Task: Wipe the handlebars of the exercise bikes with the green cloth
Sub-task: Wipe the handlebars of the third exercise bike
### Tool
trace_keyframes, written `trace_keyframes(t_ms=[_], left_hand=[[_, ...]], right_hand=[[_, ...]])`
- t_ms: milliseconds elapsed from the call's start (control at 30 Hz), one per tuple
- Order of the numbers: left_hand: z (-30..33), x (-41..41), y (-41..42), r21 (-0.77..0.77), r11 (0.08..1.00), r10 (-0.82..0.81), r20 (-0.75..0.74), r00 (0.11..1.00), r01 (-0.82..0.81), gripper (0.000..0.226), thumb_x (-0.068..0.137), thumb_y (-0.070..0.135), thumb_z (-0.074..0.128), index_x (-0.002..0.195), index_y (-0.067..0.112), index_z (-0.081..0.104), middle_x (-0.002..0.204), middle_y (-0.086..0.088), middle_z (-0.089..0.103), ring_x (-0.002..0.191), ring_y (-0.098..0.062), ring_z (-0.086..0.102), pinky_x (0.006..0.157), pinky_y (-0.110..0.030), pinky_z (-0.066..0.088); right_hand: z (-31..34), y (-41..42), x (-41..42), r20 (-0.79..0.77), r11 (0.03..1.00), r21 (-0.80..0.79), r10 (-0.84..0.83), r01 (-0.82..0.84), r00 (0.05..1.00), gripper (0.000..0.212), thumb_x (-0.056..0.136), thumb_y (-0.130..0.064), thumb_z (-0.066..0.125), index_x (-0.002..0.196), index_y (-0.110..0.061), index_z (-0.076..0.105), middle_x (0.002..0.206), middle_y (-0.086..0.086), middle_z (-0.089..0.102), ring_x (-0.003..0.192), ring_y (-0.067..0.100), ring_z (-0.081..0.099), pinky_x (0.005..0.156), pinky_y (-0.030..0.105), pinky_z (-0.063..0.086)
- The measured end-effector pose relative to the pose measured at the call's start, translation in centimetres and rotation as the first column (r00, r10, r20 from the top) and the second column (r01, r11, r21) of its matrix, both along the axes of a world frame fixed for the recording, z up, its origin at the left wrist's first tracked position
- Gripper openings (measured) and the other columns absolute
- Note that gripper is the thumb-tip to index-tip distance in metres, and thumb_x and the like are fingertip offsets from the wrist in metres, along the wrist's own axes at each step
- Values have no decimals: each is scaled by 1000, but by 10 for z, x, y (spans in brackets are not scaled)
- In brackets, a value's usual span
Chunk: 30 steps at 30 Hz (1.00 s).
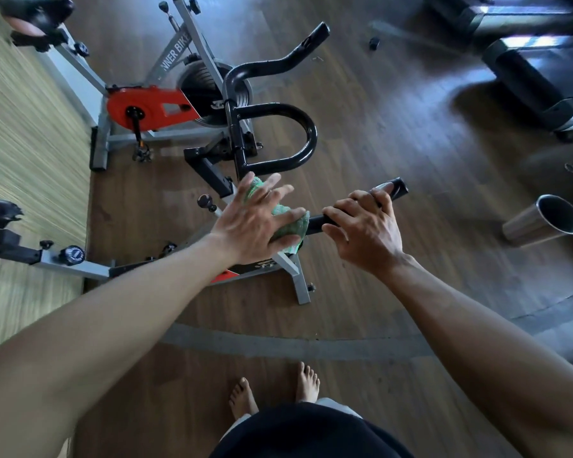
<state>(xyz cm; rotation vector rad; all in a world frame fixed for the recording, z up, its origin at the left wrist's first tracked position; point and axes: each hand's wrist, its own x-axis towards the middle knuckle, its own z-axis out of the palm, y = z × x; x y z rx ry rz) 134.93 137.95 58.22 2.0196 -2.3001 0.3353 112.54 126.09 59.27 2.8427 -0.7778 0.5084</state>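
Two exercise bikes are in view: the far bike (153,107) and the near bike (278,269). One green cloth (286,223). Two hands: left hand (255,219) and right hand (364,226). One steel cup (543,219). Two bare feet (275,391).

Head camera looks steeply down, close above handlebars (344,213).

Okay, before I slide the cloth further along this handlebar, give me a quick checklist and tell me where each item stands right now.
1. Green cloth on the near bike's handlebar: ok, it lies against the bar.
2. Left hand presses the cloth: ok, fingers spread straight over it.
3. Right hand steadies the bar: ok, fingers curled round it near the end.
4. Path clear: not ok, the right hand sits just beyond the cloth.
5. Cloth clean enough: cannot tell.
6. Far bike's handlebars wiped: cannot tell.
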Motion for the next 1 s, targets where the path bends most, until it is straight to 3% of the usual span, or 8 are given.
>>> trace_keyframes(t_ms=[100, 267, 433, 700, 1000], left_hand=[[-8, -5, -1, -3, 1000, 2, -172, 985, -3, 51, 96, 60, 36, 137, 33, 50, 139, -8, 53, 133, -38, 43, 116, -58, 18], [-23, -42, 6, -159, 975, 109, -273, 956, -157, 40, 97, 52, 42, 130, 35, 58, 126, -3, 63, 116, -33, 54, 110, -56, 28], [-25, 0, 3, -174, 984, -13, -211, 977, -25, 41, 98, 54, 44, 126, 31, 62, 116, -6, 65, 114, -31, 56, 108, -56, 32], [-32, -31, 8, -203, 968, 92, -245, 965, -144, 43, 95, 54, 49, 133, 35, 55, 124, -7, 63, 121, -39, 51, 109, -62, 27], [-29, -30, 7, -261, 958, 45, -276, 960, -120, 40, 95, 47, 49, 130, 30, 59, 105, -3, 69, 113, -31, 60, 109, -58, 33]], right_hand=[[1, 0, 0, 5, 1000, -9, 7, -7, 1000, 26, 89, -41, 62, 105, -23, 71, 105, -5, 72, 108, 26, 60, 104, 43, 26], [1, 0, -1, -6, 1000, 0, 8, -8, 1000, 27, 88, -41, 60, 105, -23, 71, 106, -4, 71, 109, 27, 60, 105, 43, 26], [3, 0, 0, -14, 1000, 5, 7, -7, 1000, 30, 89, -42, 56, 105, -22, 71, 106, -4, 72, 109, 27, 60, 105, 44, 26], [3, 2, -1, -32, 1000, 11, -1, 1, 1000, 30, 90, -42, 55, 107, -23, 71, 108, -4, 72, 111, 26, 59, 105, 44, 25], [9, 9, 2, -32, 999, 28, -26, 27, 999, 29, 89, -38, 56, 103, -20, 73, 103, -2, 73, 108, 28, 60, 106, 45, 25]])
